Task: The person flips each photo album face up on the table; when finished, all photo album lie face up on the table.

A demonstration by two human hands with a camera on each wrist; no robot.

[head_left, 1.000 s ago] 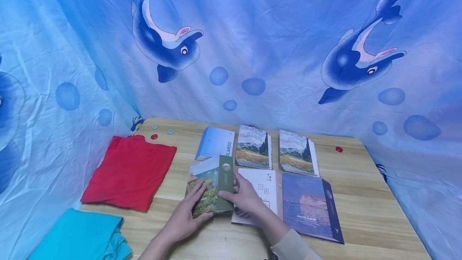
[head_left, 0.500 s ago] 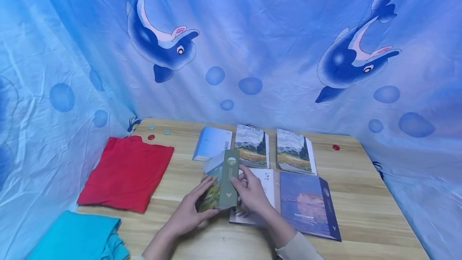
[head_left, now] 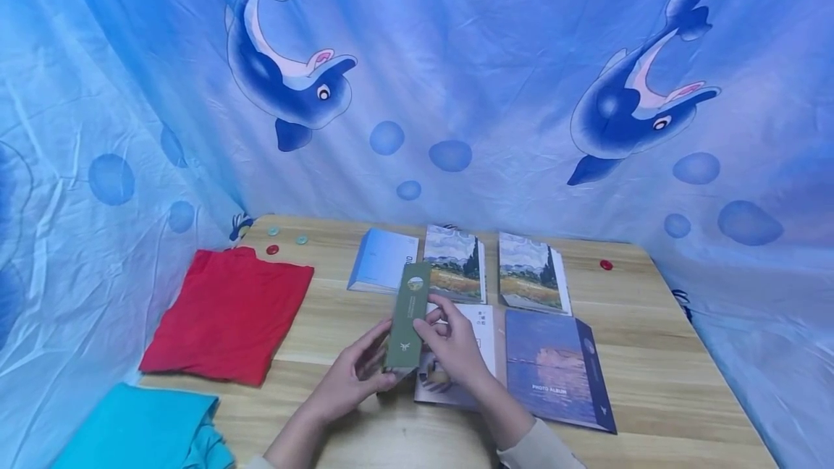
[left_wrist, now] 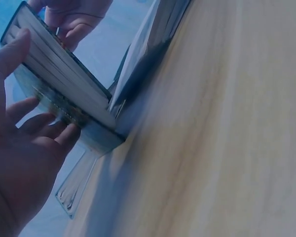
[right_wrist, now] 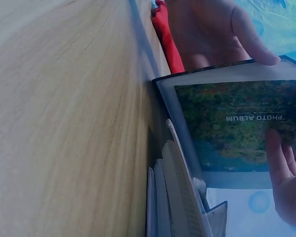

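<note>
Between my two hands a green photo album [head_left: 409, 317] stands tilted on edge, its spine facing up in the head view. My left hand [head_left: 352, 371] grips its near left side, thumb at the page edges and fingers against one cover, as the left wrist view shows [left_wrist: 29, 143]. On the other side my right hand [head_left: 456, 342] holds it, thumb on the spine and fingers against the other cover. That cover reads "PHOTO ALBUM" in the right wrist view. A white album [head_left: 487, 368] lies beneath my right hand, partly hidden.
Behind stand a blue album [head_left: 383, 259] and two landscape-painted albums [head_left: 452, 266]. A purple album [head_left: 554, 368] lies at right. Folded red cloth [head_left: 228, 317] and teal cloth [head_left: 140, 429] lie left. Several small buttons [head_left: 273, 250] dot the wooden table [head_left: 658, 353].
The green album has turned from cover up to spine up, and moved slightly right between both hands. The left fingers have gone from lying on its cover to its side.
</note>
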